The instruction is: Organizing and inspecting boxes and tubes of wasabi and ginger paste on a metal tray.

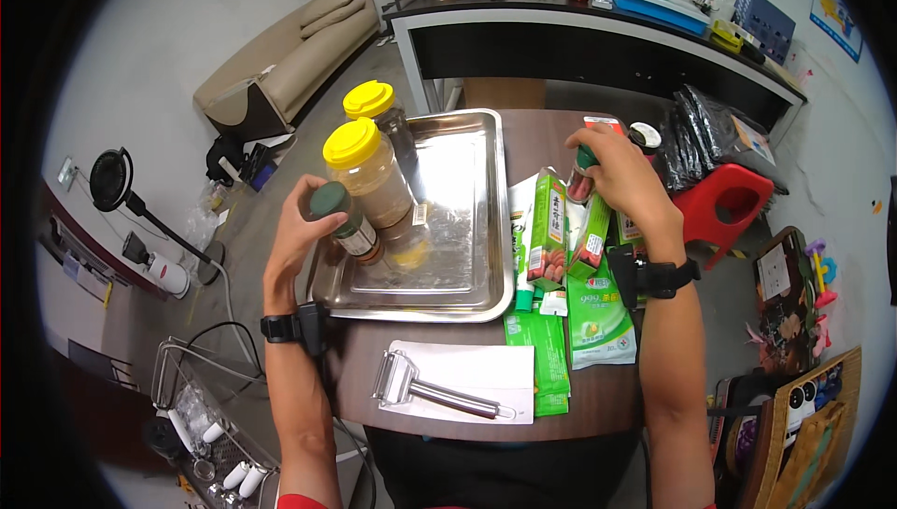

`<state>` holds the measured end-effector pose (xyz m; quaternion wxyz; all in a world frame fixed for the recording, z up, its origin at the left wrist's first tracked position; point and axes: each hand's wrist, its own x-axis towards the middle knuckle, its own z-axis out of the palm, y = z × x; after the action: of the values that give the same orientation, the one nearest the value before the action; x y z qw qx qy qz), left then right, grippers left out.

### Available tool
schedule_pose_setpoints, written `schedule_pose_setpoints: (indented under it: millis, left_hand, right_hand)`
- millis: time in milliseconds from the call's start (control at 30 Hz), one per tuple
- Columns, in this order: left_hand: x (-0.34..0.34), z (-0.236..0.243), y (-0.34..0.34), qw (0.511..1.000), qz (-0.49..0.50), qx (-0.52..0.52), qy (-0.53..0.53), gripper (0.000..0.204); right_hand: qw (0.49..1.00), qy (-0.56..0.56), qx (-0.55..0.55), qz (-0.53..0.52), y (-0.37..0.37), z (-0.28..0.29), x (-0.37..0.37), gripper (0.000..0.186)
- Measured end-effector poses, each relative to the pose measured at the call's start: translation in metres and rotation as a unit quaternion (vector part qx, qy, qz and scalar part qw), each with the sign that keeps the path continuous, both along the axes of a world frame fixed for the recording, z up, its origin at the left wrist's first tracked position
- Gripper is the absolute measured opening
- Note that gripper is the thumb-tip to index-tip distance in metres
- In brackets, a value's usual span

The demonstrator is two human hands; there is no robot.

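Observation:
My left hand (301, 219) is closed around a small spice jar with a dark green lid (357, 236), which leans over the near left part of a steel tray (500, 229). Two clear jars with yellow lids stand in that tray: a nearer one (378, 182) and a darker-filled one (400, 135) behind. On the right, my right hand (628, 173) grips a second small green-lidded jar (580, 182) with reddish contents. Under it lie green boxes (548, 233) and a green-and-white packet (601, 318). A metal peeler (448, 397) rests on a white sheet (509, 364) at the near edge.
The brown table (598, 416) carries everything. A red stool (724, 210) with black plastic bags (701, 135) stands to the right. Beyond are a long desk (598, 51) and a beige sofa (290, 51). At the near left is a wire basket (210, 416).

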<state>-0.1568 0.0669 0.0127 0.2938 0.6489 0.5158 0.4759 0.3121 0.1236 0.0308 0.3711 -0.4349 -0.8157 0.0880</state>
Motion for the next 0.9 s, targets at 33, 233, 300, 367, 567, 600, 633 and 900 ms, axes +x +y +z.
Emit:
schedule_pose_setpoints:
  millis: [33,233,300,367,567,600,633,900]
  left_hand:
    - [0.001,0.000,0.000,1.000,-0.019,-0.008,-0.023,0.042]
    - [-0.001,-0.002,0.000,0.998,-0.040,-0.025,-0.044,0.047]
    - [-0.001,-0.003,0.000,0.998,-0.039,-0.022,-0.043,0.049]
    - [0.001,-0.002,0.001,0.998,-0.039,-0.018,-0.042,0.050]
    - [0.004,0.000,0.000,0.996,-0.040,-0.021,-0.077,0.052]
    - [0.003,-0.002,0.001,0.996,-0.034,-0.022,-0.074,0.052]
    - [0.004,-0.004,0.003,0.997,-0.029,-0.022,-0.072,0.052]
    - [-0.005,-0.013,0.010,0.996,-0.039,-0.006,-0.081,0.053]
  right_hand:
    - [0.999,-0.008,-0.023,-0.027,-0.002,0.002,-0.001,0.043]
    - [0.999,-0.022,0.022,-0.043,-0.003,0.004,0.008,0.046]
    - [0.997,-0.032,0.023,-0.071,-0.004,0.003,0.007,0.047]
    - [0.994,-0.056,0.031,-0.092,-0.003,0.003,0.008,0.047]
    - [0.985,-0.098,0.026,-0.143,0.004,-0.008,0.023,0.043]
    - [0.984,-0.097,0.026,-0.144,0.005,-0.010,0.019,0.043]
    - [0.989,-0.084,0.017,-0.122,0.005,-0.011,0.012,0.044]
    - [0.993,-0.004,0.106,-0.054,0.009,-0.013,0.016,0.046]
